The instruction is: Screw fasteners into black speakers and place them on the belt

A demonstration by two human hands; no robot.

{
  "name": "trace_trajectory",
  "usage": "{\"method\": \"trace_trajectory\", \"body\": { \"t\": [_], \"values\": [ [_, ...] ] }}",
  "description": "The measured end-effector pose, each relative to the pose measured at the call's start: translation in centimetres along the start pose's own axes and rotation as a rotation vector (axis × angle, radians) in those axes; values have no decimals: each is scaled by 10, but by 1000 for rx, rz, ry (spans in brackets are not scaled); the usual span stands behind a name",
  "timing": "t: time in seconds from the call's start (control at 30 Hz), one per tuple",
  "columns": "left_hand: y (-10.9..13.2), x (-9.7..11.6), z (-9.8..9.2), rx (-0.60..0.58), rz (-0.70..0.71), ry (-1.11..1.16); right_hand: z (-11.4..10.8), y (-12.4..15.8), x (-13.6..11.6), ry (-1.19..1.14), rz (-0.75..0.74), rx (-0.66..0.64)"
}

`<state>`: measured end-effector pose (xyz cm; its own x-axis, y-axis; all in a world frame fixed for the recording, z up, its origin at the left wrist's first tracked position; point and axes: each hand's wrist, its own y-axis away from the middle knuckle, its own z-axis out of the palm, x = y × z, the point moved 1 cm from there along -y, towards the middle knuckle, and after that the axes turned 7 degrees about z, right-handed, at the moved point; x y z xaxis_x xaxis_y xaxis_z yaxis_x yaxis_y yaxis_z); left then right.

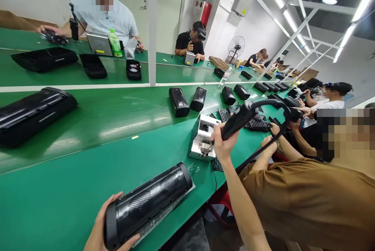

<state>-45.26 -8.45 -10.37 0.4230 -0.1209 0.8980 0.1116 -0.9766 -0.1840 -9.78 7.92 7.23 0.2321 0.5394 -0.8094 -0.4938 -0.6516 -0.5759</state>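
A long black speaker housing (152, 202) with perforated panels lies tilted at the front of the green bench. Around its near end my left hand (98, 227) is closed, thumb on one side and fingers on the other. Clear plastic film (168, 212) shows under the housing's lower edge. My right hand (225, 147) grips a black electric screwdriver (238, 120) with a thick cable looping off to the right. Its tip points down at the white screw feeder (197, 135); whether a screw sits on the tip is too small to tell.
Black perforated panels (258, 125) lie behind the feeder. Several black housings (178, 102) stand along the conveyor (117, 120), with a larger one (38, 114) at left. A co-worker in a brown shirt (299, 192) sits close on my right. A white post (151, 28) rises beyond the belt.
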Motion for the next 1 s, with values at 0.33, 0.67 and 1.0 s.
{"method": "trace_trajectory", "body": {
  "t": [0.33, 0.67, 1.0],
  "values": [
    [2, 10, 0, -10, 14, -32, -31, 57, -75, -163, 164, -105],
    [2, 9, -2, -38, 6, -37, -23, 89, -90, -160, 92, -286],
    [6, 7, -7, -66, -49, -19, -23, 96, -83, -190, 132, -304]
  ]
}}
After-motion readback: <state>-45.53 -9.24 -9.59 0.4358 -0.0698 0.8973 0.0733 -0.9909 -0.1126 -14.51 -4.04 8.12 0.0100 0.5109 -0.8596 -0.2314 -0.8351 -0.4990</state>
